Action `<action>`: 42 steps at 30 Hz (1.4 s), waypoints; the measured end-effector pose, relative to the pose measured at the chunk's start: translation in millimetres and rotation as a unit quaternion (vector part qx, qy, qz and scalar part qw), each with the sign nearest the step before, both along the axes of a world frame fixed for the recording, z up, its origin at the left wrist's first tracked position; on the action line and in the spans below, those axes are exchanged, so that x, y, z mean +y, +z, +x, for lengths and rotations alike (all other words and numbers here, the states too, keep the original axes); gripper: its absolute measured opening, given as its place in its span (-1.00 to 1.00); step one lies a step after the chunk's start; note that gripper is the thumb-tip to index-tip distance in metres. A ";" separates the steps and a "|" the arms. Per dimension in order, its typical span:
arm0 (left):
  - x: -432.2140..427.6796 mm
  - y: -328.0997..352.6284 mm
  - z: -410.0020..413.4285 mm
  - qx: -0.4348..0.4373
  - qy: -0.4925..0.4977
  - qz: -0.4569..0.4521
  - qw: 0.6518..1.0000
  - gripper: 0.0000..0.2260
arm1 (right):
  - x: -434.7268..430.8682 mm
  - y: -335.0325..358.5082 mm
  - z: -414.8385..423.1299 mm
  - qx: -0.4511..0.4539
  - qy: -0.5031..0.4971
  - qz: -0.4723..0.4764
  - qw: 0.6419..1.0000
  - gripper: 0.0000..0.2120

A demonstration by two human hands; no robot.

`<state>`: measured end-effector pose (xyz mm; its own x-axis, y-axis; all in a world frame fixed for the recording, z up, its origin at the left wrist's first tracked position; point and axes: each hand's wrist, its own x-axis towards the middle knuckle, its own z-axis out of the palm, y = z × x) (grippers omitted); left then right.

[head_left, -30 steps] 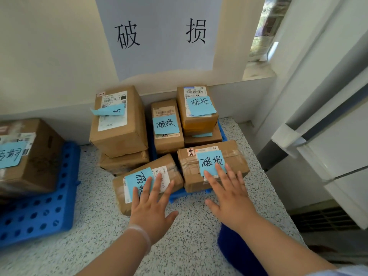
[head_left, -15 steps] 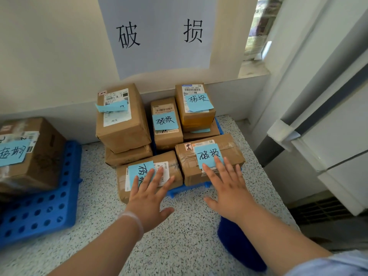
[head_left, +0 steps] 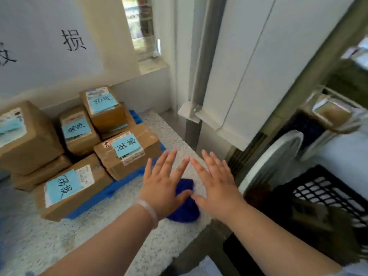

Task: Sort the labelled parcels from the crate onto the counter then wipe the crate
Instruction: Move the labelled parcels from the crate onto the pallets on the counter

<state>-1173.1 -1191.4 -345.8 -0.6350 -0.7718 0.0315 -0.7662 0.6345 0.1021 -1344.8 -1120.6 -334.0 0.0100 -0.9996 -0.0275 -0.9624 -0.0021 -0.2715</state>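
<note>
Several brown cardboard parcels with blue handwritten notes sit stacked on the speckled counter [head_left: 49,242] at the left, on a blue pallet [head_left: 111,191]. The nearest two are a front parcel [head_left: 73,188] and a parcel behind it to the right [head_left: 129,150]. My left hand [head_left: 163,182] and my right hand [head_left: 215,184] hover side by side with fingers spread, holding nothing, to the right of the parcels. Beneath them lies a dark blue cloth [head_left: 185,206] near the counter's right edge. A black mesh crate [head_left: 326,194] stands at the lower right, off the counter.
A white paper sign [head_left: 49,42] with large characters hangs on the wall above the parcels. White panels and a grey post [head_left: 201,62] rise right of the counter. A white round object [head_left: 272,162] sits beside the crate. The counter ends just right of my hands.
Both hands have lifted off the two front parcels and come together to the right, above the blue cloth. The view has swung right, bringing the black crate into sight.
</note>
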 end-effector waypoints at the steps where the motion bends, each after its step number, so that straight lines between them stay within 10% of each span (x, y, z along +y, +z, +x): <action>1: 10.5 2.3 -22.3 0.007 -0.029 -0.001 1.000 -0.26 | 16.7 3.2 -17.8 -0.007 -0.024 -0.003 1.000 -0.14; 13: 141.9 -15.5 -212.9 -0.005 -0.262 0.084 0.961 -0.25 | 218.8 -27.0 -194.1 -0.071 -0.380 0.093 0.918 -0.07; 27: 208.4 -97.5 -308.2 -0.172 -0.251 0.234 0.923 -0.23 | 297.0 -116.4 -245.1 -0.243 -0.475 0.257 0.806 -0.06; 34: 241.5 -141.6 -319.9 -0.282 -0.281 0.388 0.831 -0.26 | 299.0 -163.6 -233.0 -0.418 -0.595 0.280 0.627 -0.20; 42: 252.6 -173.0 -315.6 -0.302 -0.175 0.572 0.742 -0.06 | 306.2 -179.9 -216.8 -0.433 -0.654 0.234 0.575 -0.21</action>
